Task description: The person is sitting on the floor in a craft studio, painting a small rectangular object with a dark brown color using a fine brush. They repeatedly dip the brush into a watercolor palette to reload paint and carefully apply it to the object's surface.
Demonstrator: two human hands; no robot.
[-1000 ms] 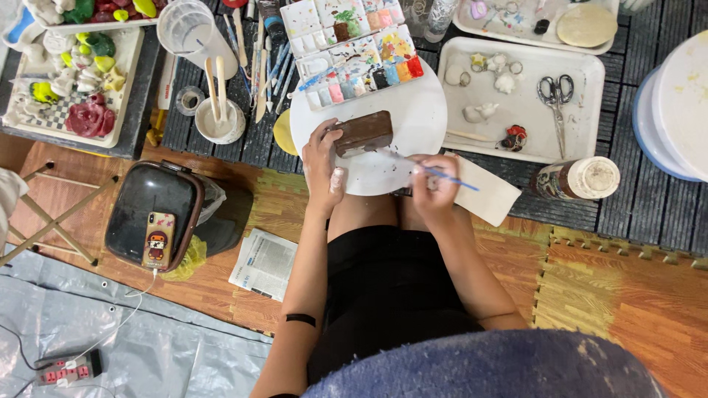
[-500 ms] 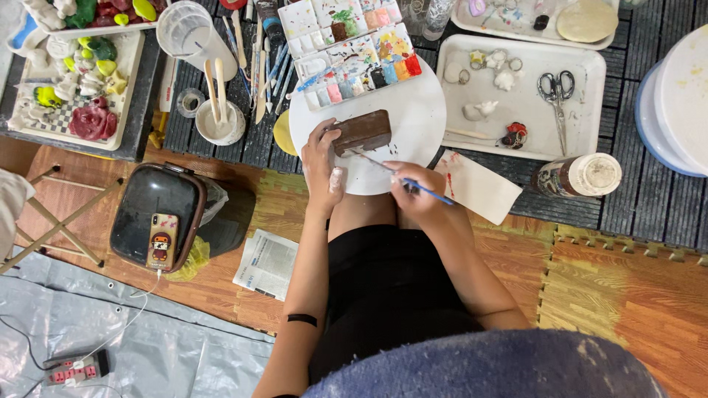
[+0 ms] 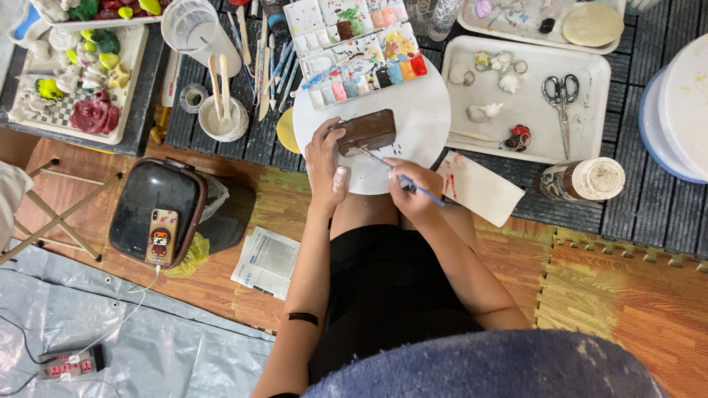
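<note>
A brown rectangular block point(image 3: 367, 130) lies on a round white board point(image 3: 413, 110). My left hand point(image 3: 325, 158) grips the block's left end, with paint smeared on the fingers. My right hand point(image 3: 414, 187) holds a thin blue-handled paintbrush point(image 3: 402, 177), its tip touching the block's lower front edge. A paint palette point(image 3: 354, 48) with many coloured wells rests at the board's far edge. My legs in black shorts are below the board.
A white tray point(image 3: 590, 81) with scissors point(image 3: 560, 92) and small clay pieces lies right. A cup of sticks point(image 3: 221, 118) and a clear water cup point(image 3: 193, 26) stand left. Painted figures fill a tray point(image 3: 136, 66) far left. A dark case carries a phone point(image 3: 162, 236).
My right hand has moved left and up from the white card, bringing the brush tip onto the brown block. My left hand stays on the block.
</note>
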